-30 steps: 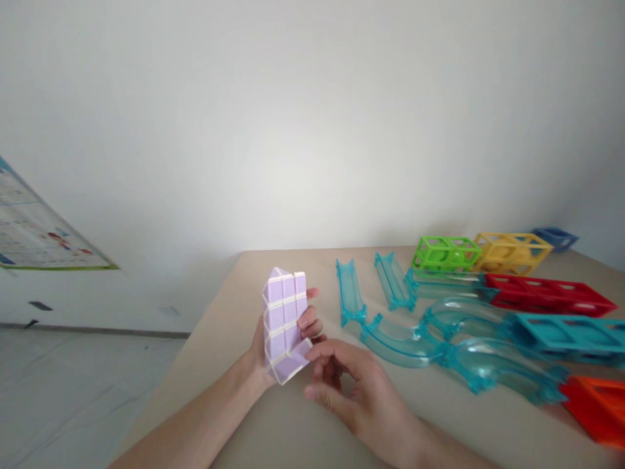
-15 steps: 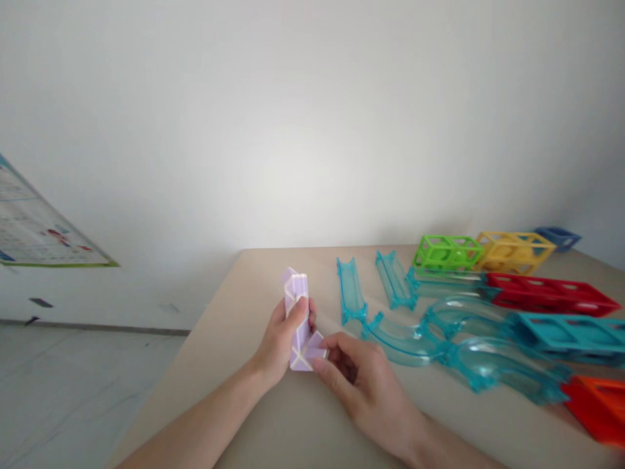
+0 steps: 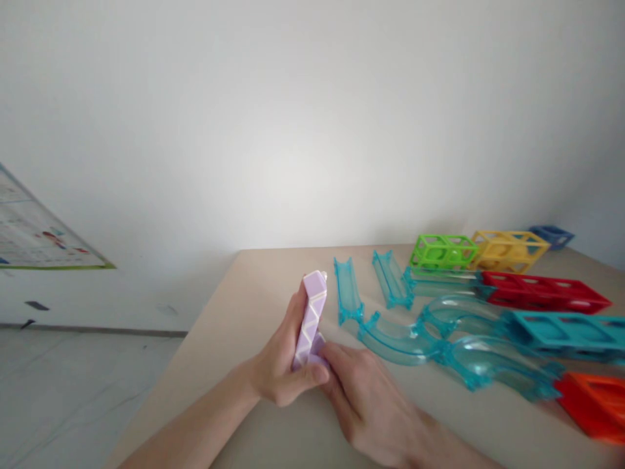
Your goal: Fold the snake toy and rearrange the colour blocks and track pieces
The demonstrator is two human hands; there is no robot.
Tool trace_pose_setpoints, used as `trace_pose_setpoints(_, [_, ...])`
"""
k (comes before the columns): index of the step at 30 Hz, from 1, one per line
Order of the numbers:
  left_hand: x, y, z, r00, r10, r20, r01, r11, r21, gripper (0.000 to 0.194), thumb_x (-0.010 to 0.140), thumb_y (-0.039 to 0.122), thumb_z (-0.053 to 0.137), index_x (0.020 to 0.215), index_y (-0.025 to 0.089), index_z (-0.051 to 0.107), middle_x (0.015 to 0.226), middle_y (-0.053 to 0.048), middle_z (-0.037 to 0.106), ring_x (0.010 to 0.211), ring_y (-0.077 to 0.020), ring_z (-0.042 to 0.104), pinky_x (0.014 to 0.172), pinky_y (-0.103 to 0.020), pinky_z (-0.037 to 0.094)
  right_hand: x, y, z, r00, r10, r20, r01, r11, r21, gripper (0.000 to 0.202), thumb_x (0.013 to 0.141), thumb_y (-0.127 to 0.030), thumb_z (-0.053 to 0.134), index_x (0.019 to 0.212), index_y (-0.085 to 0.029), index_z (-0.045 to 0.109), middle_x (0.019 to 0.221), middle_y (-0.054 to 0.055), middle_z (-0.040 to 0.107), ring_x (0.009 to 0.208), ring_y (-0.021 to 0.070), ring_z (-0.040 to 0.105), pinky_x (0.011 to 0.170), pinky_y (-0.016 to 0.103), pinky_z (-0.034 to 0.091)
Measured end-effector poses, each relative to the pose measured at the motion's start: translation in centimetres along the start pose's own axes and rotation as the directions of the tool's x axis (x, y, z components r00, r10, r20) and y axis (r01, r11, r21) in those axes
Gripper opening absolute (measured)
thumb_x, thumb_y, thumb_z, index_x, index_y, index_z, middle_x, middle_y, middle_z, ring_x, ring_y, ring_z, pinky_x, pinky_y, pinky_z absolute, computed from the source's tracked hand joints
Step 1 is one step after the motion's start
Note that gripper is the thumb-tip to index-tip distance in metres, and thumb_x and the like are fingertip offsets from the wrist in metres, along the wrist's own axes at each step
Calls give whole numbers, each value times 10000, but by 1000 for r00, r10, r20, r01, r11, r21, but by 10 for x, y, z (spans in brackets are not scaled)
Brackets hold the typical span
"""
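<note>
A: Position of the lilac puzzle (image 3: 311, 319)?
B: Held up over the near part of the table (image 3: 222, 326), long body tilted, top end leaning right. Clear blue tracks (image 3: 348, 290) lie beyond, to its right.
A: Fingers?
B: Left hand (image 3: 280, 368) wraps the body, its thumb laid across the bottom end; the remaining fingers are mostly hidden behind. Right hand (image 3: 374, 397) pinches the short lower part between thumb and forefinger; exact contact hidden by the left thumb.
A: Handling estimate?
B: Probably light, hard plastic. Segments look stiff, with give likely only at the joints. Smooth faces may slip a little; breakage seems unlikely. Best hold, in my judgement: long body in one palm, short end by its flat sides.
A: Markings?
B: White lines on the puzzle, no legible brand. Poster (image 3: 36, 228) on the left wall (image 3: 170, 163) carries print and small red figures; too small and blurred to read.
</note>
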State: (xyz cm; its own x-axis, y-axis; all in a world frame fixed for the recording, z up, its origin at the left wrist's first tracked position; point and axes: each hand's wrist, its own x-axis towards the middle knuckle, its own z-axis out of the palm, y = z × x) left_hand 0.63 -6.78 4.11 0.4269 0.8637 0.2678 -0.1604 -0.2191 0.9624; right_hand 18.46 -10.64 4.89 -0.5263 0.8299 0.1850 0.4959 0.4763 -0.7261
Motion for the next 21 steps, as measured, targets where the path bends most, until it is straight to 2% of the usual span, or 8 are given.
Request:
trace_pose_setpoints(2, [0,-1,-1,997,58,50,-64,992,106,928,700,180,733,1491,191,247,1315,-185,484,1218,-361,434,1039,-471,320,0,-1,-1,1000,-10,-17,11,1000,18,231,981,-342,333,876,-205,487,813,43,631,676,164,575,609,267,365])
trace_pose_setpoints(4, [0,-3,-1,995,90,40,-95,988,124,950,709,143,715,1505,192,198,1402,-191,416,1260,-367,407,1075,-482,272,0,-1,-2,999,-24,-22,24,1000,20,238,983,-352,333,882,-206,493,810,43,634,668,163,576,608,268,365])
trace_pose_setpoints(6, [-1,-4,-1,997,75,2,-75,994,83,952,685,132,738,1493,169,237,1402,-203,421,1235,-368,436,1080,-479,268,0,0,-2,999,-32,-17,32,999,9,246,982,-359,334,893,-204,503,810,50,638,668,166,582,605,267,366])
trace_pose_setpoints(9, [-1,-2,1,997,43,-57,-42,999,11,877,647,140,776,1428,140,379,1323,-202,494,1201,-360,465,1085,-466,270,0,2,-2,999,-36,-10,37,999,5,269,984,-363,324,915,-198,525,804,62,648,680,175,599,610,269,373])
trace_pose_setpoints(13, [1,6,4,992,121,-20,-118,987,110,702,630,117,770,1294,138,541,1303,-180,496,1241,-356,409,1095,-460,253,-1,3,3,999,-35,-7,36,998,53,348,985,-366,319,807,-192,562,698,52,634,611,161,575,579,263,363])
trace_pose_setpoints(17, [4,16,6,980,197,35,-200,959,200,698,660,158,757,1318,120,528,1339,-198,455,1256,-366,358,1093,-457,253,-1,0,8,997,75,-35,-70,989,131,458,989,-415,280,667,-193,518,597,15,551,531,132,477,540,258,338])
trace_pose_setpoints(21, [7,25,9,989,150,-1,-148,975,165,716,636,278,796,1291,106,567,1317,-216,439,1252,-395,357,1085,-470,264,2,1,11,980,190,-51,-166,937,307,501,971,-477,283,647,-190,536,632,22,556,610,158,506,578,271,389])
